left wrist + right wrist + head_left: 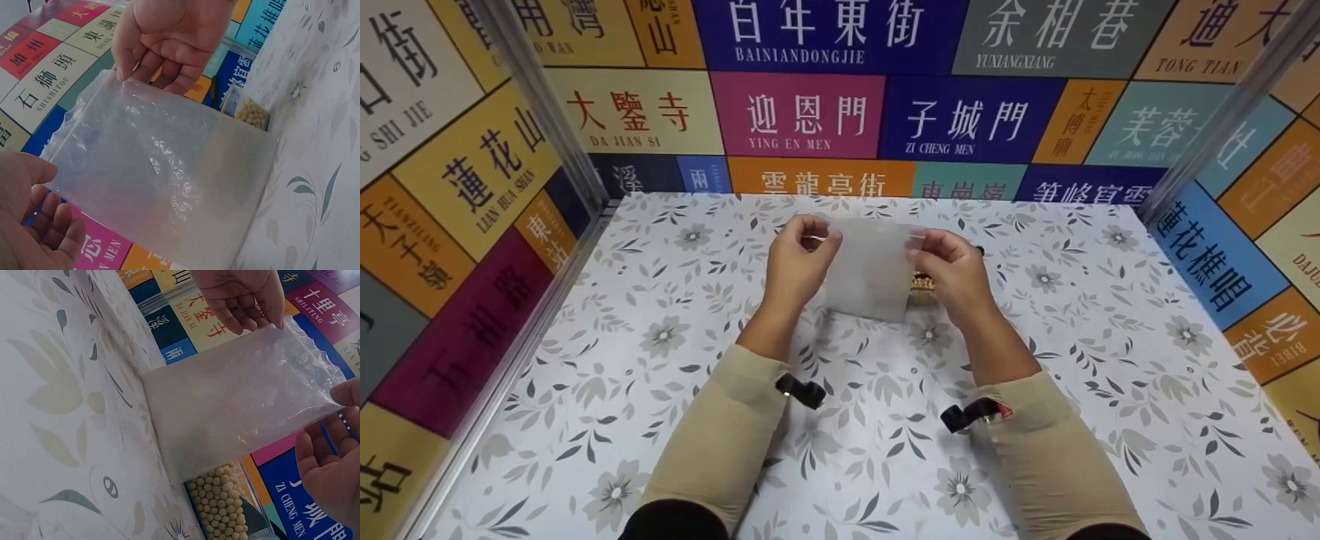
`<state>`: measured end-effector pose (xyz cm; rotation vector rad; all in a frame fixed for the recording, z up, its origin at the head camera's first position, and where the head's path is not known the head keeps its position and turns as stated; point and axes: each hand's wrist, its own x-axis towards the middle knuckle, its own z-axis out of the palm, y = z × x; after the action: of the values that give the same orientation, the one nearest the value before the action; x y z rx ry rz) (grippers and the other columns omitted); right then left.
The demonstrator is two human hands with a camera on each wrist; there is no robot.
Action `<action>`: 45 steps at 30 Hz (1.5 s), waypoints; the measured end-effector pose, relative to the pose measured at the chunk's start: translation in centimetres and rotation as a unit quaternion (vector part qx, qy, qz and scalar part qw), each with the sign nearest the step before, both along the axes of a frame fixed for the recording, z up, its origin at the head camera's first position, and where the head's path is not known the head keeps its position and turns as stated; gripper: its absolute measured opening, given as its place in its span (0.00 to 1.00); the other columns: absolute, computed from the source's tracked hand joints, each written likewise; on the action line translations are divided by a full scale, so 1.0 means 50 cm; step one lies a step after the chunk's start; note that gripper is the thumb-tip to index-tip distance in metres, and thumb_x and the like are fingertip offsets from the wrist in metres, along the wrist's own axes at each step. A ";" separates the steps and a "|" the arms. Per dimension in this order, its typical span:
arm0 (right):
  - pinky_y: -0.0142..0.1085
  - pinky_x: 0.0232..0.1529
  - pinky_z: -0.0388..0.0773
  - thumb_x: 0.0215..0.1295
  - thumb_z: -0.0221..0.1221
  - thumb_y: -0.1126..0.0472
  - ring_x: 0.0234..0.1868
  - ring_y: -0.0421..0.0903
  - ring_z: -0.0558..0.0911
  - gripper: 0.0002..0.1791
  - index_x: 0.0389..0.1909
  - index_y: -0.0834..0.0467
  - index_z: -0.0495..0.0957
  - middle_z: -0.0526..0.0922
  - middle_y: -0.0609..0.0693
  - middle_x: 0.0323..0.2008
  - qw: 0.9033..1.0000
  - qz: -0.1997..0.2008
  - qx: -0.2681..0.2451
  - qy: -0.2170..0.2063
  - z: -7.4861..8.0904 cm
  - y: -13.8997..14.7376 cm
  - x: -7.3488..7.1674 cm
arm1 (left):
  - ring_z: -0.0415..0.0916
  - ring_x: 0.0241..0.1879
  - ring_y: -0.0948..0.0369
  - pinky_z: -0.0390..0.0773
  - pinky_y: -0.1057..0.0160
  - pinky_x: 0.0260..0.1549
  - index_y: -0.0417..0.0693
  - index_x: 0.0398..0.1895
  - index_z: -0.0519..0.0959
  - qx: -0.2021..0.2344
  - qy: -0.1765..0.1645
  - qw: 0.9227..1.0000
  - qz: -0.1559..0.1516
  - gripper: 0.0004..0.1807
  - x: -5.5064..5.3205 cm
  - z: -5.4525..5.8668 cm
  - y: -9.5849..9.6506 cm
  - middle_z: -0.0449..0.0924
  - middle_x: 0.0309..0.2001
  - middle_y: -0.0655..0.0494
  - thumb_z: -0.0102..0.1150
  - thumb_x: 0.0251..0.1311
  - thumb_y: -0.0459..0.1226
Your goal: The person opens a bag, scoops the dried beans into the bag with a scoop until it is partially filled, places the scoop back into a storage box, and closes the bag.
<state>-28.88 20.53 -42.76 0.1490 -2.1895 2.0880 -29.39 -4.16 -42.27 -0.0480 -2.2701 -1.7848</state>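
Note:
A clear, flat plastic zip bag hangs upright over the table, held by both hands at its upper corners. My left hand pinches the left corner between thumb and fingers. My right hand pinches the right corner the same way. The strip along the mouth looks slightly crinkled in the left wrist view, and nothing shows inside the bag. Behind its lower right side stands a clear box of round, pale yellow beans, partly covered by the bag and right hand in the head view.
The table has a white cloth with grey leaves and flowers. Panels with street-name signs wall in the back and both sides. A thin dark object shows by the bean box. Each sleeve carries a small black camera at the wrist.

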 end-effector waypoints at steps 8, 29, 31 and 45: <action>0.33 0.58 0.87 0.76 0.62 0.67 0.55 0.43 0.89 0.14 0.58 0.64 0.83 0.90 0.47 0.51 0.999 0.032 -0.037 0.023 0.010 -0.014 0.012 | 0.79 0.45 0.58 0.82 0.63 0.43 0.48 0.49 0.74 0.000 0.033 0.999 0.021 0.18 0.014 0.009 0.009 0.79 0.45 0.52 0.73 0.67 0.43; 0.39 0.56 0.88 0.86 0.48 0.49 0.59 0.46 0.87 0.22 0.59 0.60 0.81 0.88 0.48 0.58 0.985 0.095 -0.141 -0.036 0.035 -0.041 0.034 | 0.86 0.49 0.58 0.87 0.64 0.49 0.45 0.51 0.78 0.074 0.001 0.996 -0.057 0.16 0.033 0.017 0.054 0.87 0.48 0.51 0.72 0.68 0.40; 0.38 0.57 0.88 0.87 0.45 0.45 0.58 0.46 0.87 0.25 0.58 0.60 0.81 0.87 0.48 0.55 0.982 0.098 -0.155 -0.049 0.039 -0.044 0.032 | 0.86 0.49 0.58 0.87 0.64 0.49 0.43 0.52 0.78 0.106 -0.006 0.992 -0.067 0.16 0.034 0.019 0.060 0.86 0.48 0.49 0.72 0.67 0.38; 0.34 0.47 0.89 0.81 0.60 0.57 0.41 0.43 0.88 0.22 0.63 0.70 0.77 0.90 0.49 0.39 0.976 0.040 -0.201 -0.080 0.056 -0.098 0.006 | 0.81 0.48 0.60 0.88 0.64 0.49 0.37 0.57 0.78 0.201 -0.017 0.978 -0.059 0.21 0.023 0.033 0.099 0.82 0.48 0.50 0.72 0.66 0.38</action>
<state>-28.60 15.62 -39.93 0.0351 -1.8095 2.6179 -28.23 0.80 -40.65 -0.0779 -1.9185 -2.2883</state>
